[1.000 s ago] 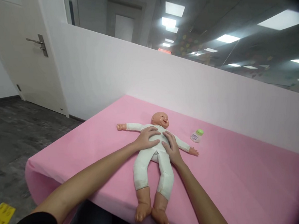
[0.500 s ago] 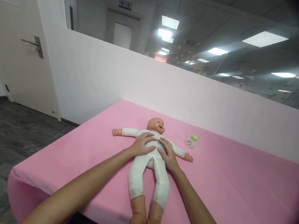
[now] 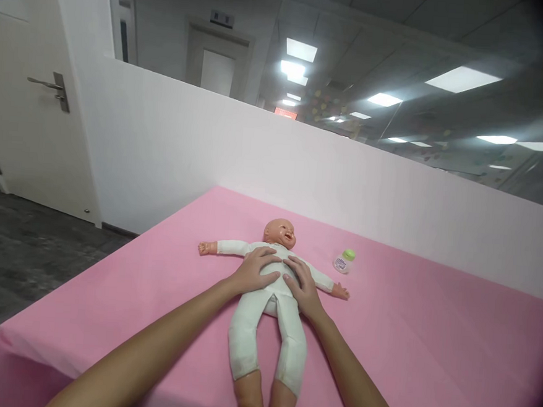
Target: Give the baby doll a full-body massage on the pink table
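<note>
Soft-bodied baby doll (image 3: 268, 318) in a white cloth suit, glossy plastic head and limbs, flat on its back near the front of the smooth pink mattress (image 3: 428, 351); small clear bottle (image 3: 343, 262) with rounded green cap near its outstretched arm; left hand (image 3: 253, 272) and right hand (image 3: 303, 287) spread palm-down on the torso, fingers loose, pressing flat, clasping nothing; both forearms stretched forward.

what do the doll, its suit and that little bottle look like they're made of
Doll: head and limbs look like glossy moulded plastic or vinyl, with a sheen. Suit: matte white cloth that wrinkles, grubby at the cuffs. Bottle: seemingly clear plastic with a green cap; too small to be sure.
</note>
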Motion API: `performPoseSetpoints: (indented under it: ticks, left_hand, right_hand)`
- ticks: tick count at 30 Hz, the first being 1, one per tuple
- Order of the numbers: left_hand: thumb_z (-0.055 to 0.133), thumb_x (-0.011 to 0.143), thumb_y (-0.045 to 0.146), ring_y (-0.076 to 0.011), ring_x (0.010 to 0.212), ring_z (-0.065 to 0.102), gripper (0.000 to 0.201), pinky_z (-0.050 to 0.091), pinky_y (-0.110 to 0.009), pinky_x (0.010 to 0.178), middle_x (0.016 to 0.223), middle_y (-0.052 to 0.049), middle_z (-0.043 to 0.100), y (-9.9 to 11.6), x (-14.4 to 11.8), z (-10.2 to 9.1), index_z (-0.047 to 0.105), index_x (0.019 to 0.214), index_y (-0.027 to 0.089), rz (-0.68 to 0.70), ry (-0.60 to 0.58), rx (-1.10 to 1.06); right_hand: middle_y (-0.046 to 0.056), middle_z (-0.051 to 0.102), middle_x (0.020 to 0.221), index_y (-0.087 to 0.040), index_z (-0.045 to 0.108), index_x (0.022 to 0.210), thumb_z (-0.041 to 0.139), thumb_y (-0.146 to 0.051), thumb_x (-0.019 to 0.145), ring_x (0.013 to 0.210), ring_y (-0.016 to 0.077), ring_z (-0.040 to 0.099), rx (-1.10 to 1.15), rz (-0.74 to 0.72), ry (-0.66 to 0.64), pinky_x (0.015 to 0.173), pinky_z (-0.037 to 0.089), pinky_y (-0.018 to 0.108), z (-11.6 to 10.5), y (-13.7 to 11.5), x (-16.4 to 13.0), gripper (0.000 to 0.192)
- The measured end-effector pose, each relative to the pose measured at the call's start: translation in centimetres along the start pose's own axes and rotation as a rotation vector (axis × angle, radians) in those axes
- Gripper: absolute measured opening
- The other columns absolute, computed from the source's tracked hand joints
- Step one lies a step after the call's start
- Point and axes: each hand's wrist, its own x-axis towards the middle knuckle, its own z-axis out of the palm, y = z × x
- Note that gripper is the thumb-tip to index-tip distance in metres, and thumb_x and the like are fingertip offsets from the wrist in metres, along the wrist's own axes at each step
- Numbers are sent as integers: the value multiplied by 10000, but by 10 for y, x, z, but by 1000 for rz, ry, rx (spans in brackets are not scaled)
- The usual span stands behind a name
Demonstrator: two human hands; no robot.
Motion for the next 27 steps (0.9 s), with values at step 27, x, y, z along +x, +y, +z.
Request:
performPoseSetpoints:
  ticks: [27]
  left_hand:
    - [613,933,368,-285,1237,574,317,459,-499,1099,1285,-79,627,-12,3,-2,703,1228,294,38,69,3]
  right_hand:
    - [52,473,1545,-337,596,1385,596,-396,971,1476,263,389,48,45,6,1249,303,513,9,-2,6,418]
